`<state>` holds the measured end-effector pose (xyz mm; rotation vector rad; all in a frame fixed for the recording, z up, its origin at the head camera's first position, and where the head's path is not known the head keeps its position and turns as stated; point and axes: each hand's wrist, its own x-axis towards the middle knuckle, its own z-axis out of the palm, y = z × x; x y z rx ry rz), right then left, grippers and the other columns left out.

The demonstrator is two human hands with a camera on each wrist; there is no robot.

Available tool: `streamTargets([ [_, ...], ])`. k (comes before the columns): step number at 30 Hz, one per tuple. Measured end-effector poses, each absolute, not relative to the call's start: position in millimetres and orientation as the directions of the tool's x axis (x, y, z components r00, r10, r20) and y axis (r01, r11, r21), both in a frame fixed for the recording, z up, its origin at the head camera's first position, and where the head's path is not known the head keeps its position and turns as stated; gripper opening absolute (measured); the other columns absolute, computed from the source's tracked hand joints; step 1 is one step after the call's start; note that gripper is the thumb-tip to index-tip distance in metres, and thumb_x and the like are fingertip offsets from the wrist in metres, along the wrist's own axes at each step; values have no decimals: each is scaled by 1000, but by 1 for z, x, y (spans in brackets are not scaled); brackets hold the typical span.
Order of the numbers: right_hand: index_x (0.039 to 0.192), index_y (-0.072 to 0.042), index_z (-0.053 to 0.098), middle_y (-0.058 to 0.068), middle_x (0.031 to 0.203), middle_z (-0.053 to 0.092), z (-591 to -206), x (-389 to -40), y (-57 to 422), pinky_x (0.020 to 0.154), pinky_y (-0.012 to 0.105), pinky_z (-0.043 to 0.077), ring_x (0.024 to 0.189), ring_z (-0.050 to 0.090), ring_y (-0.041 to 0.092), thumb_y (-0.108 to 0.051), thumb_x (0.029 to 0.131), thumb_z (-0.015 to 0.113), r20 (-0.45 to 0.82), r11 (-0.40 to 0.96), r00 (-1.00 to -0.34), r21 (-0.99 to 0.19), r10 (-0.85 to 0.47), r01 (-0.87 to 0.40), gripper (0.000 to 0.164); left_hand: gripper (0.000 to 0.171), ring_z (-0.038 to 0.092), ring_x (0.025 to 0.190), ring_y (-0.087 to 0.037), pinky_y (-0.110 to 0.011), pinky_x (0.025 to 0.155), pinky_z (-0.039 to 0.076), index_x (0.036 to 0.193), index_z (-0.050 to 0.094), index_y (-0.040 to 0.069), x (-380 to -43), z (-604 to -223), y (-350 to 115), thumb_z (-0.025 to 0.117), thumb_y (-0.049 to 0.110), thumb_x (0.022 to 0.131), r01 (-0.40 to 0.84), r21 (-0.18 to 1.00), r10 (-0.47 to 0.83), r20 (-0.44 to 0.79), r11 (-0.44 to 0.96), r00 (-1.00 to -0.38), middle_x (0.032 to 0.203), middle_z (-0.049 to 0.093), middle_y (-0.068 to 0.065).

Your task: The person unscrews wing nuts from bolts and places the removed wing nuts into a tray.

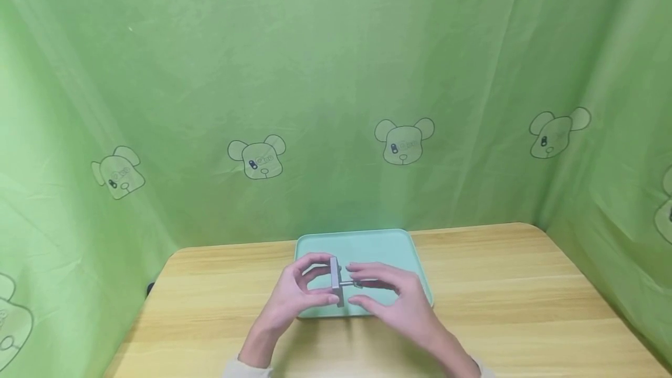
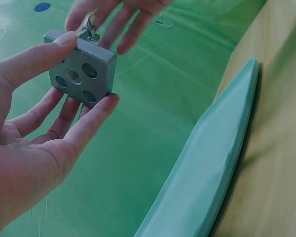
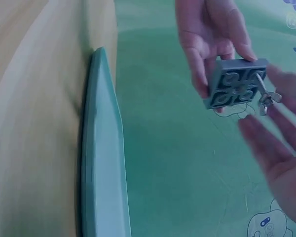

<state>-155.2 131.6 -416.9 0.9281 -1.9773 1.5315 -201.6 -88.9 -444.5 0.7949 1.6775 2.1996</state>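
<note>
My left hand (image 1: 289, 293) holds a grey square block (image 2: 101, 81) by its edges, thumb on one edge and fingers on the opposite one. Several round holes show on the face in the left wrist view, including a threaded one in the middle. The other face, in the right wrist view, has moulded recesses. A silver wing screw (image 3: 268, 98) sticks out from that side near a corner, its winged head outward. Around the winged head, my right hand (image 1: 401, 299) has its fingers and thumb spread apart, fingertips close to the wings and not pinching them.
Below the hands, a light green tray (image 1: 373, 244) lies on the wooden table (image 1: 499, 284). A green curtain (image 1: 336, 63) with bear-head prints hangs behind the table and along both sides.
</note>
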Motion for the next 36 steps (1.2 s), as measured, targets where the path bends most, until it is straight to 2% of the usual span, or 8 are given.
streamTargets([
  [2, 108, -9, 69, 9, 109, 68, -424, -158, 135, 81, 33, 59, 98, 66, 22, -11, 79, 76, 548, 126, -811, -807, -205, -577, 30, 64, 44, 123, -39, -49, 97, 49, 127, 50, -3, -202, -444, -88, 77, -10, 69, 116, 948, 513, 261, -296, -818, 132, 41, -25],
  [5, 109, -9, 68, 9, 106, 69, -430, -164, 140, 77, 36, 60, 94, 68, 23, -22, 86, 70, 320, 70, -933, -940, -167, -335, 27, 65, 44, 124, -39, -49, 95, 50, 127, 50, -2, -201, -444, -87, 78, -10, 68, 122, 951, 511, 259, -285, -820, 133, 41, -24],
  [7, 108, -5, 67, 14, 102, 69, -430, -166, 142, 74, 38, 61, 90, 69, 27, -25, 88, 67, 201, 25, -964, -978, -174, -209, 28, 65, 45, 124, -38, -48, 95, 50, 126, 50, -1, -201, -444, -86, 78, -10, 68, 134, 952, 510, 263, -275, -819, 133, 41, -25],
  [10, 109, -1, 65, 18, 100, 69, -429, -167, 144, 72, 43, 61, 87, 69, 32, -28, 90, 65, 67, -19, -974, -998, -216, -64, 33, 64, 45, 123, -39, -47, 94, 51, 125, 52, 0, -201, -445, -84, 79, -8, 68, 175, 953, 506, 282, -248, -815, 131, 43, -22],
  [14, 110, 4, 64, 23, 101, 67, -430, -168, 147, 77, 46, 59, 89, 68, 36, -27, 90, 65, -26, -57, -959, -997, -284, 44, 37, 64, 46, 123, -39, -46, 94, 51, 124, 53, 2, -200, -446, -82, 80, -7, 67, 226, 949, 508, 309, -218, -804, 130, 45, -19],
  [18, 109, 7, 64, 24, 98, 68, -432, -169, 149, 79, 48, 58, 89, 67, 37, -23, 88, 68, -52, -87, -950, -993, -307, 82, 36, 64, 46, 122, -37, -46, 94, 51, 124, 53, 2, -200, -445, -81, 81, -6, 67, 243, 948, 511, 315, -204, -800, 129, 46, -18],
  [27, 107, 8, 63, 27, 98, 67, -430, -168, 150, 77, 47, 58, 88, 67, 39, -18, 86, 69, -30, -95, -943, -993, -330, 65, 34, 63, 46, 122, -36, -46, 95, 51, 123, 53, 2, -198, -444, -80, 80, -7, 67, 230, 950, 512, 309, -212, -802, 128, 47, -18],
  [36, 100, 1, 68, 14, 93, 71, -426, -163, 147, 70, 41, 61, 84, 69, 32, -20, 84, 72, 126, 22, -952, -990, -278, -137, 26, 63, 45, 123, -42, -46, 94, 51, 124, 53, 1, -198, -445, -80, 79, -8, 68, 184, 957, 504, 276, -226, -818, 130, 45, -21],
])
